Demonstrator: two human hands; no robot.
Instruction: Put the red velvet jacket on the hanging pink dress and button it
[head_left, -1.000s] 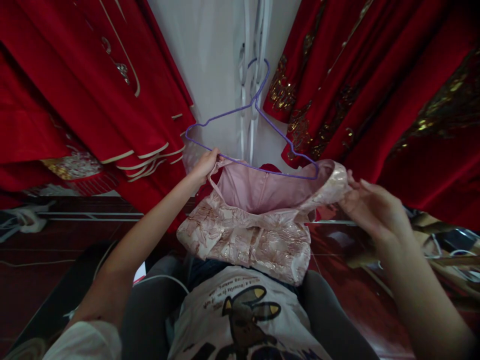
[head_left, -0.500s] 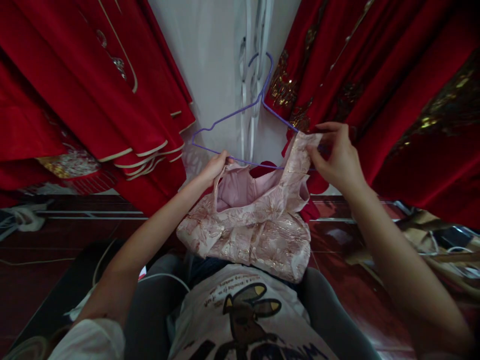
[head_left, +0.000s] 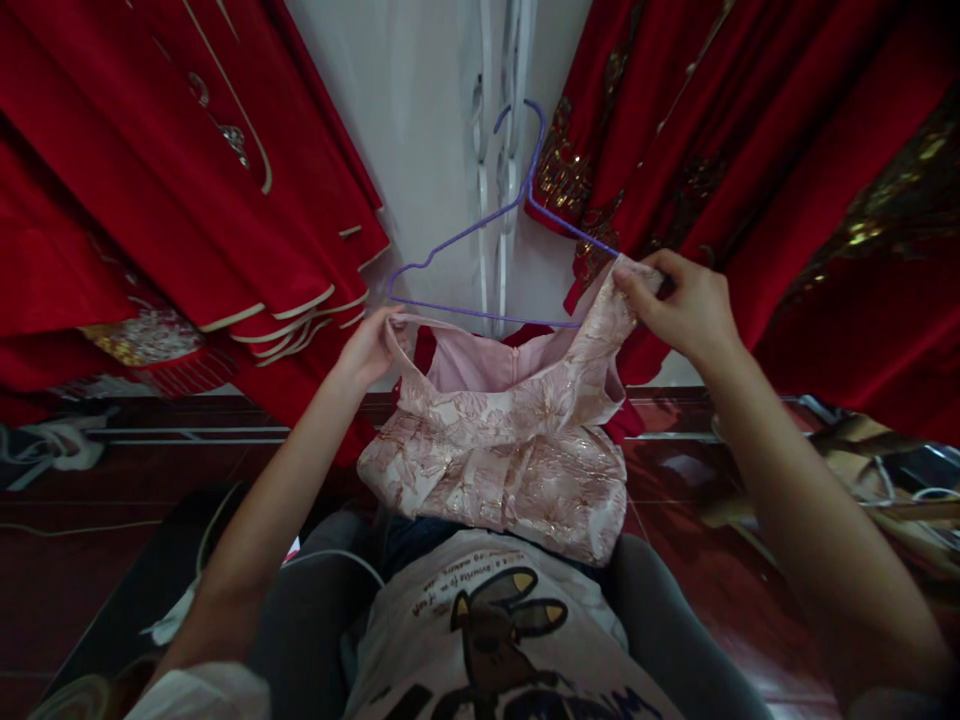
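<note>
A pink brocade dress [head_left: 499, 450] with gold flowers and a smooth pink lining rests bunched over my lap, its neckline facing up. My left hand [head_left: 369, 350] pinches its left shoulder strap, just below the left end of a purple hanger [head_left: 480, 222]. On the other side, my right hand [head_left: 686, 305] grips the right strap, which sits over the hanger's right arm. The hanger's left arm is bare, outside the left strap. Its hook points up, in front of the white cabinet doors. The hanger's right end is hidden by the strap.
Red garments with gold trim [head_left: 247, 230] hang at the left, and red sequined garments [head_left: 697, 200] at the right. White cabinet doors [head_left: 420, 120] stand between them. Cardboard and cables [head_left: 892, 480] lie on the right floor; a white cable [head_left: 337, 553] crosses my leg.
My left hand has moved left and drawn the left strap outward, opening the neckline wider. My right hand has shifted slightly right with the right strap.
</note>
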